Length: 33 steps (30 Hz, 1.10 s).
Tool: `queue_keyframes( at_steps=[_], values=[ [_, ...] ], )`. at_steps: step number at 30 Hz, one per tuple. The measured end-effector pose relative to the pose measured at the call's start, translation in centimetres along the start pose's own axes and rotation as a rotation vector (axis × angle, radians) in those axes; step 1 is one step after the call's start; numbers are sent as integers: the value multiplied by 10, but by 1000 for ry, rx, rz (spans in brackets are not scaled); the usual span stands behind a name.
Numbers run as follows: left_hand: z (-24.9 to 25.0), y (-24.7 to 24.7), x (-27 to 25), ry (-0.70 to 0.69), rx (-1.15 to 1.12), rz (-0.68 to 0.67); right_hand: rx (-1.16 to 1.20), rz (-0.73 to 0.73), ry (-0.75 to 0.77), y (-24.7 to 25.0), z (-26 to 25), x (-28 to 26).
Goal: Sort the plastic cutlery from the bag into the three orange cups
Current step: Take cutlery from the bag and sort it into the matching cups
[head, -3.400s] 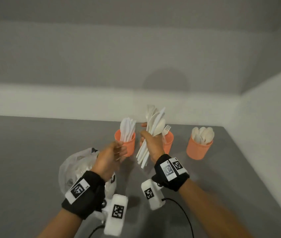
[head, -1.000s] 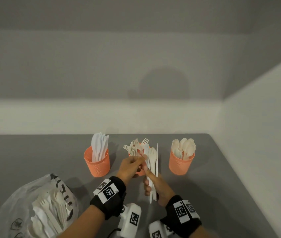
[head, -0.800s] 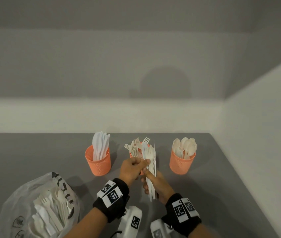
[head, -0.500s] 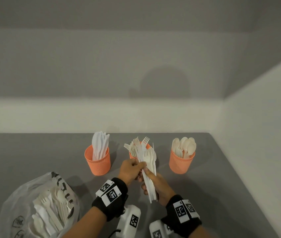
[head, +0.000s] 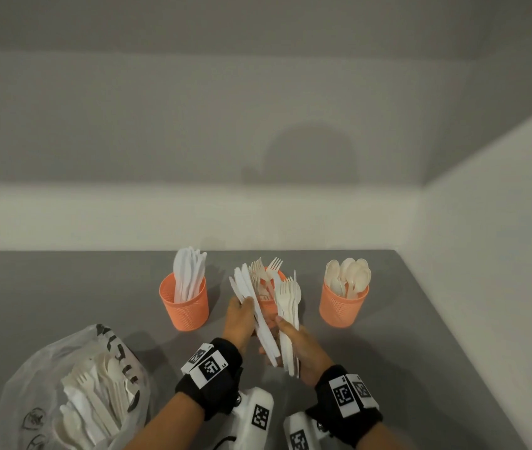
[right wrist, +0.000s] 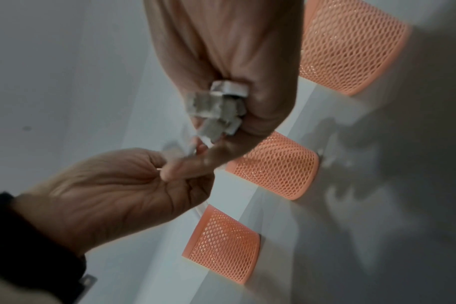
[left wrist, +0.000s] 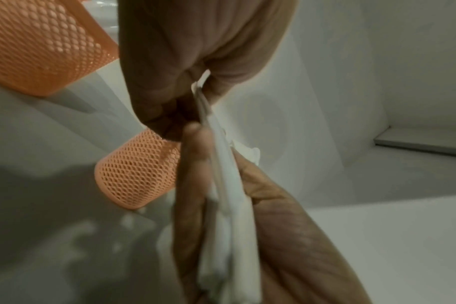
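The right hand (head: 295, 347) clamps a mixed bundle of white plastic cutlery (head: 287, 316) by the handles, forks visible at its top. The left hand (head: 240, 319) pinches a few white knives (head: 251, 303) and holds them angled out of that bundle, in front of the middle cup (head: 267, 303), which holds forks. The left cup (head: 185, 303) holds knives; the right cup (head: 342, 306) holds spoons. The plastic bag (head: 72, 394) lies at the near left on the grey table (head: 63, 287), with unsorted cutlery inside.

Failure risks from this state:
- Drag-out. The knives lie flat against the bundle; a neighbouring fork may follow them and end up in the knife cup.
- Drop. The right-wrist view shows the handle ends uneven in the fist; if that grasp slackens during separation, pieces may slide down onto the table.
- Cup strike. The hands work just beside the middle cup; a sideways pull may tip it.
- Misplacement. The knives belong in the left cup, not the nearest one.
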<state>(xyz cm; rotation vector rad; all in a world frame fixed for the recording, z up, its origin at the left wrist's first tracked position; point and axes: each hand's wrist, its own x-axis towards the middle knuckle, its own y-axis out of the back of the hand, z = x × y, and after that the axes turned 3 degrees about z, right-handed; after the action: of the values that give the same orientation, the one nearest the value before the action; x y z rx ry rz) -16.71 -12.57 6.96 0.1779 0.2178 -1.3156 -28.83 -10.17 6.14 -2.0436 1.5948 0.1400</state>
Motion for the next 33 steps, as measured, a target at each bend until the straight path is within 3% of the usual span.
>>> queue_keyframes(
  at_steps=[4,8,10,16,20,23,28,33],
  values=[
    [8,2,1,39,-193,101,-48,60,-28,-1,3,1],
    [17,8,-2,-8,-64,70,-30,55,-19,1,-2,0],
    [19,16,4,-48,47,115,-34,47,-19,0,-5,1],
    [64,60,33,-287,-6,496,-51,39,-17,-8,-13,1],
    [82,91,66,-433,-18,606,-77,24,-4,-16,-19,3],
    [76,104,82,-407,43,615,-96,17,8,-19,-22,8],
    [44,113,95,-337,300,506,-135,40,19,-22,-21,11],
    [31,114,100,-317,455,547,-109,62,-14,-22,-17,11]
  ],
)
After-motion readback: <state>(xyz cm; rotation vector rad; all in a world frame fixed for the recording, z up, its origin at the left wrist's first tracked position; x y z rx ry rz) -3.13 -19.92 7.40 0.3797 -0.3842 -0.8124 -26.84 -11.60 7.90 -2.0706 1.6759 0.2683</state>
